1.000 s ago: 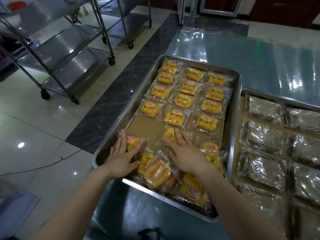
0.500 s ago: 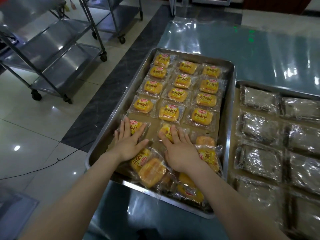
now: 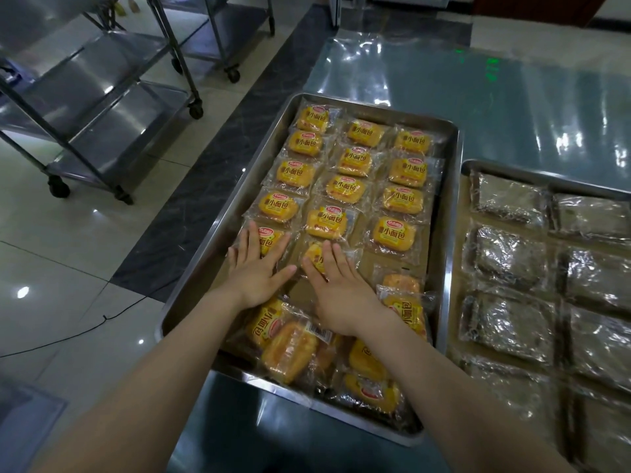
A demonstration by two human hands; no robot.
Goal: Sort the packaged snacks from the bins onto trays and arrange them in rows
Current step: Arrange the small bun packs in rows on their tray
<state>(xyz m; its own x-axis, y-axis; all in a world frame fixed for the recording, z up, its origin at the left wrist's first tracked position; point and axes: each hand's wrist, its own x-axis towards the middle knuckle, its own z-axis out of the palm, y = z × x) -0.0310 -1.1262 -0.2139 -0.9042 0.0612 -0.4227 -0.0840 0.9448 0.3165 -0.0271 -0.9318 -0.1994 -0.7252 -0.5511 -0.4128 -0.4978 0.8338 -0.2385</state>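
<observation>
In a metal tray at centre frame, the left grip rests flat and released on a yellow bread packet lying ahead of its fingertips, while the right grip, equally flat, presses a second packet just beside it, under neat rows.

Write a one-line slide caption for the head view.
Flat-fingered, the left hand and right hand rest on two yellow bread packs in a steel tray, beyond a loose heap.
</observation>
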